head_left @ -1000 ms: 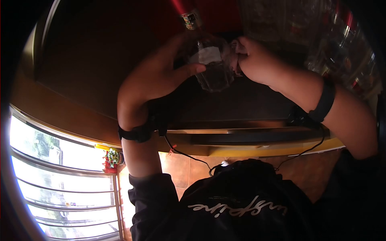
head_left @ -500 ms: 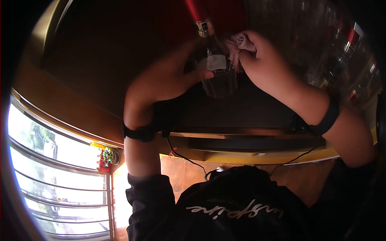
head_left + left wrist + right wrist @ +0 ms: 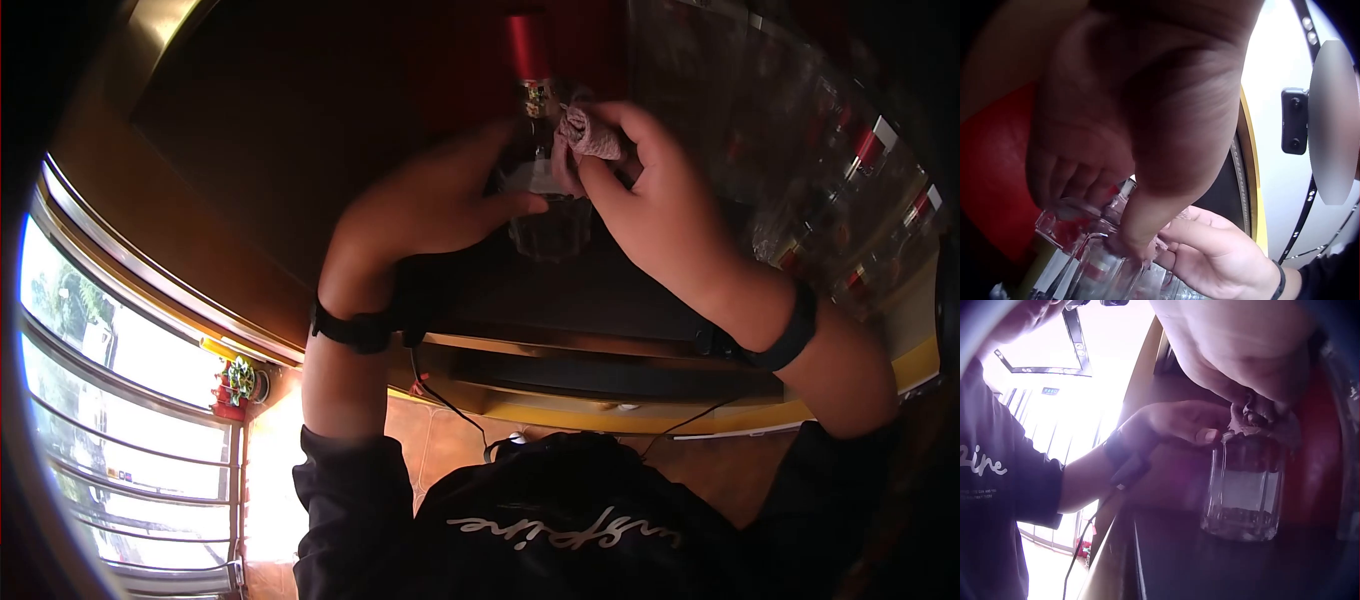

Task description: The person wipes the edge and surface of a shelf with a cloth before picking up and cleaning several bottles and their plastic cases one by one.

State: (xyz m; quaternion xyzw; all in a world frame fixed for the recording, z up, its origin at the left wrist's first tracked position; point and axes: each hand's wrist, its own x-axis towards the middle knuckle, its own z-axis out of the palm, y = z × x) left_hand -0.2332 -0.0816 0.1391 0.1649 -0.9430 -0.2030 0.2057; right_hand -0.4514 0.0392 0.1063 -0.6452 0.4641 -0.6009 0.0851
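A clear faceted glass bottle with a pale label, a patterned neck band and a red top is between the hands. In the right wrist view the bottle is upright, its base at the dark surface. My left hand grips its side, thumb across the front. My right hand pinches a bunched pinkish cloth against the bottle's shoulder, just below the neck. The left wrist view shows my left palm close up, with the right hand beyond it.
Several clear bottles or packages with red parts stand at the right. Behind the bottle is a red surface. The dark tabletop has a yellow-brown front edge. A potted plant is at lower left, by a window.
The cloth in my right hand has moved from the bottle's side up to its shoulder. The bottle leans less in the head view, which has itself shifted. The left hand keeps its grip.
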